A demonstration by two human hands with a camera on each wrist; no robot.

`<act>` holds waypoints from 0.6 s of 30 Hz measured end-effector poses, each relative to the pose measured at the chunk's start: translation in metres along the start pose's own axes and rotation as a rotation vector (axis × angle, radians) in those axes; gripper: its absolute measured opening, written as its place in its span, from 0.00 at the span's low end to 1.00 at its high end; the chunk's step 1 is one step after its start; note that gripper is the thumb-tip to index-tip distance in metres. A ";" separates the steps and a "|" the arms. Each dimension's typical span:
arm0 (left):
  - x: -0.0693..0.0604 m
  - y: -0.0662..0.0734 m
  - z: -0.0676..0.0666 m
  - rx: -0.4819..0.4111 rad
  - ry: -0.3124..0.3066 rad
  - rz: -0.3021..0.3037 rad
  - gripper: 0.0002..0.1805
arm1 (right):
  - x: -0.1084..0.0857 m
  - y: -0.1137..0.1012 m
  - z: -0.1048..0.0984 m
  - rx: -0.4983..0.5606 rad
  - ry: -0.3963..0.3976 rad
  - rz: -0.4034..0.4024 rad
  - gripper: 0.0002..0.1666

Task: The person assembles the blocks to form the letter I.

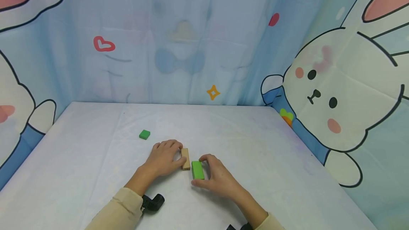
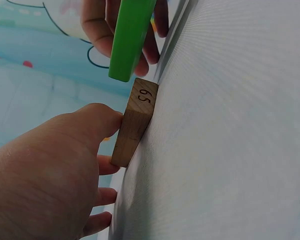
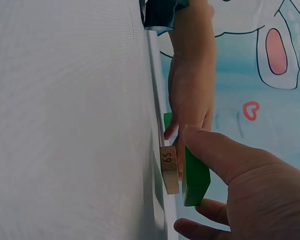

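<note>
A plain wooden block [image 1: 185,159] lies on the white table, with the number 65 printed on its near end in the left wrist view. My left hand [image 1: 164,159] holds it, thumb on its side and a finger by its far end. Just to the right, my right hand [image 1: 220,178] pinches a bright green block [image 1: 197,170] lengthwise between thumb and finger. In the right wrist view this green block [image 3: 196,177] is raised off the table, beside the wooden block [image 3: 169,170], with a narrow gap between them.
Farther back and left on the table, a small green block [image 1: 145,134] lies alone. The white-covered table [image 1: 271,173] meets a blue curtain [image 1: 134,74] at the back. Black cameras [image 1: 153,202] are strapped to both wrists.
</note>
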State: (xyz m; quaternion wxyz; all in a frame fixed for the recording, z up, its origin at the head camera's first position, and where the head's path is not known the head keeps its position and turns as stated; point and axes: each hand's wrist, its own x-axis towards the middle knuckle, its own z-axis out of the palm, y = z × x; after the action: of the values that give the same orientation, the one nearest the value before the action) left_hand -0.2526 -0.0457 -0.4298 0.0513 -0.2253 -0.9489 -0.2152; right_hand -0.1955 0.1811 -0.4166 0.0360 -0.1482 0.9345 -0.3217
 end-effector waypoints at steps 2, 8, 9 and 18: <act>0.000 0.000 0.000 0.002 -0.005 -0.003 0.20 | -0.001 0.000 0.001 -0.002 -0.006 0.008 0.45; 0.002 0.000 0.000 0.003 -0.010 -0.002 0.21 | -0.003 0.000 0.002 -0.013 -0.008 0.014 0.44; 0.002 0.000 0.000 0.004 -0.010 -0.003 0.21 | -0.004 0.000 0.002 -0.015 -0.009 0.014 0.45; -0.001 0.001 -0.001 -0.004 -0.004 -0.004 0.21 | -0.008 -0.002 0.004 -0.020 -0.029 -0.007 0.45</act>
State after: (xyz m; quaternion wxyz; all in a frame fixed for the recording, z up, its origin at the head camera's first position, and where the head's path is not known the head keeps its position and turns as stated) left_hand -0.2516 -0.0458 -0.4282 0.0485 -0.2237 -0.9490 -0.2166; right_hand -0.1866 0.1795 -0.4188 0.0469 -0.1566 0.9364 -0.3104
